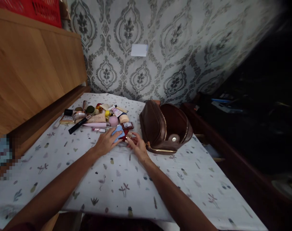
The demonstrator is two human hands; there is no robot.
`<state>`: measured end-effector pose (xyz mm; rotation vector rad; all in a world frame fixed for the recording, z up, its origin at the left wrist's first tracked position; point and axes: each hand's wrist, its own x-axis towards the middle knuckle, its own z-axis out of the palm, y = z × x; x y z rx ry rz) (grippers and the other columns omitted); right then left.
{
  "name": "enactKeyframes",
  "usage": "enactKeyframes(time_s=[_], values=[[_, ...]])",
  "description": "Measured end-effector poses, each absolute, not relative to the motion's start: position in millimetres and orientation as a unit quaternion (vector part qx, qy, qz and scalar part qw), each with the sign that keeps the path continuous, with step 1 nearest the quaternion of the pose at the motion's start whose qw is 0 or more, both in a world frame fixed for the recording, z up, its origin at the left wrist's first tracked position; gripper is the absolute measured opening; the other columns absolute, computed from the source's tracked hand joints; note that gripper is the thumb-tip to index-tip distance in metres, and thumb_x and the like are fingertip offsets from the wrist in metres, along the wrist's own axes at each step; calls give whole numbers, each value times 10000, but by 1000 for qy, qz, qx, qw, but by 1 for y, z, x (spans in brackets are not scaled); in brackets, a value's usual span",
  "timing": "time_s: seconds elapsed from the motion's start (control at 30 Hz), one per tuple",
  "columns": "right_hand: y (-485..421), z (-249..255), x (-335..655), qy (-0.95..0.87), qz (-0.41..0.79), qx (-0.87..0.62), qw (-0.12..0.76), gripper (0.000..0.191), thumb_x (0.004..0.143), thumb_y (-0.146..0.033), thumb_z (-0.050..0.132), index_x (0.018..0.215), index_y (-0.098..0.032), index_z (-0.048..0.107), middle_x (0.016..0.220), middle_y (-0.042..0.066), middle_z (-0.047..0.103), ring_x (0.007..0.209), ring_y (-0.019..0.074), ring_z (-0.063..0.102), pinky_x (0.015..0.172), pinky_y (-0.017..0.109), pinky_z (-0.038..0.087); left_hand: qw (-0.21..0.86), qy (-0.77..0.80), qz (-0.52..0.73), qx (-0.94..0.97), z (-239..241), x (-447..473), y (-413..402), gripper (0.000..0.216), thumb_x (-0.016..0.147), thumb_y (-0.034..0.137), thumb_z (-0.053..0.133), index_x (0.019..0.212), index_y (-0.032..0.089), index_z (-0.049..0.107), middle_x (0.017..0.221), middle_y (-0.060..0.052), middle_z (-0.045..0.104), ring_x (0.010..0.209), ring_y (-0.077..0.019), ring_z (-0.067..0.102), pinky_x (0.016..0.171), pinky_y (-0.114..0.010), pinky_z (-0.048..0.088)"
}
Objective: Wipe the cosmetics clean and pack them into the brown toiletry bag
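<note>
Brown bag (157,128) gapes beside right fingers (133,144) clamped on a red container (124,137), left fingers (109,132) gripping blue cloth (117,132).

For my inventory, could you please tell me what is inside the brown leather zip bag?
Only dark brown lining shows inside the bag; its front, bearing a round pale disc, covers the bottom, so anything there is hidden.

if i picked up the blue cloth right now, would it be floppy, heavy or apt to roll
The blue cloth will likely be floppy, since it bends under the left hand. Its edge looks thin, so it is probably light. With no round, firm shape showing, it would more likely crumple than roll if pushed.
</note>
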<state>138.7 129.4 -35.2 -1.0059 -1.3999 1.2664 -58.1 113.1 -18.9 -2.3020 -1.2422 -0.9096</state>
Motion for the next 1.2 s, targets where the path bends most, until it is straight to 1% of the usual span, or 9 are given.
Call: enactKeyframes(time_s=[0.17,0.27,0.43,0.57,0.7,0.83,0.97,1.07,1.2], values=[[128,-30,139,-494,569,-409,514,592,719,-644,701,1058,-175,576,568,-30,624,487,137,574,472,232,387,223,-415,-309,-826,-11,-50,108,383,947,336,524,1307,213,565,1118,-128,591,1000,-247,610,757,-322,551],[128,-27,140,-420,618,-391,538,546,667,-622,761,939,-181,588,620,-21,653,488,128,585,463,221,374,238,-408,-300,-829,-11,-48,108,402,963,284,490,1364,274,523,1134,-113,576,1003,-231,603,760,-310,550],[128,-21,144,-341,717,-318,519,480,661,-591,784,864,-176,652,727,26,704,555,130,607,519,238,450,204,-415,-317,-828,-15,-51,110,412,977,245,458,1379,322,503,1128,-87,589,998,-207,606,776,-298,552],[125,-15,146,-325,773,-277,470,461,677,-584,773,882,-179,690,775,41,719,592,118,598,566,228,478,92,-450,-329,-825,-18,-55,112,477,988,319,421,1459,243,415,1196,-125,590,1092,-240,591,867,-357,547],[119,-11,144,-363,776,-268,440,464,691,-582,762,942,-202,672,822,39,713,633,145,615,569,254,478,-125,-446,-397,-792,-16,-55,113,493,951,304,475,1431,196,444,1323,-141,564,1222,-263,540,1054,-442,435],[117,-14,143,-426,739,-284,437,467,698,-560,766,978,-220,612,860,30,699,656,152,626,588,266,477,-288,-409,-424,-755,-8,-52,110,523,877,305,567,1378,173,490,1261,-121,635,1149,-258,605,1010,-421,478],[119,-20,144,-488,678,-306,456,566,713,-560,756,1127,-221,570,937,45,685,675,148,622,630,284,506,-472,-352,-424,-688,-1,-52,106,702,792,392,696,1416,180,455,1302,-125,624,1191,-299,595,988,-417,497],[119,-23,144,-533,641,-307,459,611,709,-533,773,1196,-241,548,978,35,665,739,155,639,672,295,529,-501,-368,-426,-658,0,-52,105,658,797,448,696,1374,200,501,1273,-110,644,1196,-304,591,977,-414,505],[119,-26,143,-563,627,-301,446,582,737,-559,735,1182,-237,544,936,24,644,760,154,636,612,257,507,-422,-433,-428,-672,-1,-47,104,505,881,484,575,1291,190,551,1252,-88,658,1176,-268,592,1016,-397,469]])
